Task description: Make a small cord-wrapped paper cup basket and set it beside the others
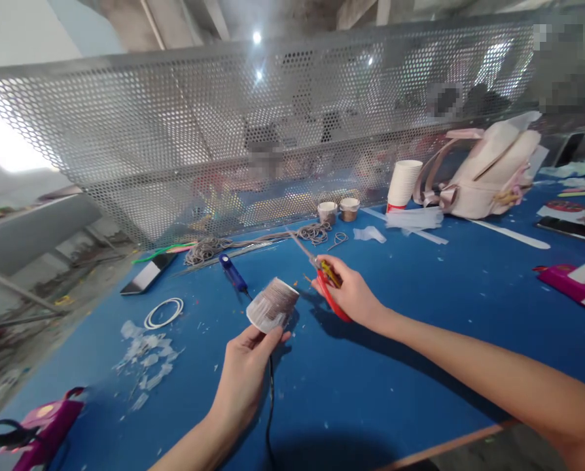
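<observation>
My left hand (pixel 253 356) grips a small paper cup (pixel 274 305), tilted on its side and partly wound with grey-brown cord. The wound part faces up and right; a whitish band shows near my fingers. In my right hand (pixel 346 288) is a pair of scissors (pixel 328 288) with red and yellow handles, its blades pointing up and left, apart from the cup. Just behind the cup lies a blue-handled tool (pixel 233 273) with a black cable running under my left hand.
Cord bundles (pixel 208 250), two wrapped cups (pixel 350 209), a cup stack (pixel 404 183) and a pale backpack (pixel 489 173) line the mesh screen (pixel 224 144). Left are a phone (pixel 148 273), white rings (pixel 163 314), clear scraps (pixel 150 360) and a purple power strip (pixel 52 425); another strip (pixel 567 286) lies right.
</observation>
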Demonstrator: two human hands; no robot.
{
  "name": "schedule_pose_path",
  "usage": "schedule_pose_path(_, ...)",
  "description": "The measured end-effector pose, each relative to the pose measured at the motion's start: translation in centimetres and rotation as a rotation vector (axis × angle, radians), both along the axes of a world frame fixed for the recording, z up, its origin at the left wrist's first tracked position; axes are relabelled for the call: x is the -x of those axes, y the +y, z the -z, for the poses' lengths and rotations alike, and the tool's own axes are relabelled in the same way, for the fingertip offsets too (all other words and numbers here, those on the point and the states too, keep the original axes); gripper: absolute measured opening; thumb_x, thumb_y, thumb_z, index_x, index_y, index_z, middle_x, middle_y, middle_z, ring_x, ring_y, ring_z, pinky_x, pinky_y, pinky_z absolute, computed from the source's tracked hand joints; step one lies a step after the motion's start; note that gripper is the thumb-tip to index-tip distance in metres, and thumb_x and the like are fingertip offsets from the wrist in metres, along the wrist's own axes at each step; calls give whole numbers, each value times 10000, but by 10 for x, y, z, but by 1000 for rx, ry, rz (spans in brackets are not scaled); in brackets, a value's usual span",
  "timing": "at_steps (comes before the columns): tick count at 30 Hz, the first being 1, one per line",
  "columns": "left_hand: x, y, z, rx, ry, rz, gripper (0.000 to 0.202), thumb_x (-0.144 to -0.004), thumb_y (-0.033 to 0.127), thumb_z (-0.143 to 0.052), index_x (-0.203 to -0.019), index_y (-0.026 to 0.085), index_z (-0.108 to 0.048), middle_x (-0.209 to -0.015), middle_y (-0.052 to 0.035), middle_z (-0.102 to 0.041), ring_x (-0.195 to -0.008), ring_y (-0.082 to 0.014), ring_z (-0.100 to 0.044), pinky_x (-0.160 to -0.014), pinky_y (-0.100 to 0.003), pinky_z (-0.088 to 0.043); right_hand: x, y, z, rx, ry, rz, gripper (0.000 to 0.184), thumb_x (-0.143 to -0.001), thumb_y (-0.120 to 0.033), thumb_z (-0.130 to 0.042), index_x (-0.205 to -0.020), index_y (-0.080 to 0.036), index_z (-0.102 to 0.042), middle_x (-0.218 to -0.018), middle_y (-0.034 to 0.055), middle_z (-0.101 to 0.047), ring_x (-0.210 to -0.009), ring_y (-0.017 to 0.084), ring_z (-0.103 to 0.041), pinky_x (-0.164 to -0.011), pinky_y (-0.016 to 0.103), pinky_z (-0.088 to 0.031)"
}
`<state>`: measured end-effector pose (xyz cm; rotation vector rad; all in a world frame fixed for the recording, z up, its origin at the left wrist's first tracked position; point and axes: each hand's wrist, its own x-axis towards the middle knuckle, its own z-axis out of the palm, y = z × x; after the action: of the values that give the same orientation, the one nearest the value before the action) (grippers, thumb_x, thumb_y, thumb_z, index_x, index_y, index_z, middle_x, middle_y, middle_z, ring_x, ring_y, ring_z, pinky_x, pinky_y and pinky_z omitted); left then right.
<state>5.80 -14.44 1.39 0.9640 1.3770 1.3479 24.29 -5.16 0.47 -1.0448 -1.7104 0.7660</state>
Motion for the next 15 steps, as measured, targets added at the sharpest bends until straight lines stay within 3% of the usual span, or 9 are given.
schedule_pose_path(3, -3, -2, -3, -62, 199, 10, 281, -642, 322, -745, -876, 165, -758, -897, -55, -747, -903, -253, -646, -851, -334, -506, 5, -20, 10, 82, 93, -185, 483, -739, -337, -654, -1170, -161, -527, -954, 62, -655, -799, 170, -614, -762, 313, -503)
schedule_pose_path(5, -5, -5, -3, -90, 238, 58, 271, -643, 314, -742, -877, 178, -759, -912, -51, -745, -931, -269, -645, -865, -338, -502, 12, -28, 18, 146, 232, -235, 489, -713, -318, -683, -1153, -165, -535, -1003, 69, -651, -864, 173, -615, -808, 311, -492)
schedule_pose_path(10, -5, -9, 6, -114, -79, 175, 343, -778, 432, -614, -972, 174, -730, -1063, -94, -709, -1050, -285, -612, -921, -381, -488, 20, -26, 21, 346, 474, -319, 537, -608, -313, -778, -1080, -180, -561, -920, 34, -653, -787, 149, -611, -747, 289, -506)
schedule_pose_path(15, -9, -7, 3, -29, -370, 118, 324, -789, 373, -618, -1036, 175, -689, -1114, -100, -682, -966, -264, -636, -763, -397, -568, 16, -27, 15, 450, 557, -352, 579, -590, -332, -797, -1093, -194, -546, -857, -6, -620, -677, 98, -561, -636, 233, -491)
